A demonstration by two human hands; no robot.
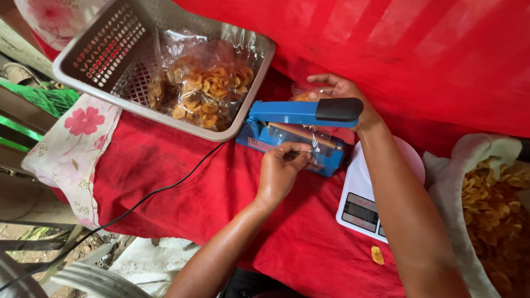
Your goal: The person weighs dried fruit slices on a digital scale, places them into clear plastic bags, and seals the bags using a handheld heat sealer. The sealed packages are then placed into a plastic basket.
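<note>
Left hand [281, 168] pinches the open edge of a clear bag [309, 144] between thumb and fingertips, holding it flat on the bar of a blue sealer [292, 129]. Right hand [345, 92] reaches over the sealer's raised arm and lies with loosely curled fingers on the far part of the same bag, where orange chips show through the plastic; whether it actually grips the bag cannot be told. The sealer's arm ends in a black handle [338, 109], lifted clear of the bar. A small pale label sits low on the sealer's blue front, too small to make out.

Just left of the sealer, a grey slotted basket [105, 52] holds sealed clear bags of chips [201, 91], crumpled and shiny. Right of the sealer, under the right forearm, stands a white scale [361, 207] with a dark display and a pink pan. Further right, a white sack [486, 215] gapes open, full of loose yellow chips. One chip [377, 255] lies alone on the cloth below the scale.

Everything rests on a red cloth [176, 187]; a floral cloth [72, 149] hangs at its left edge. A black cord [149, 193] runs from the sealer down across the red cloth. Red sheeting [414, 49] rises behind.
</note>
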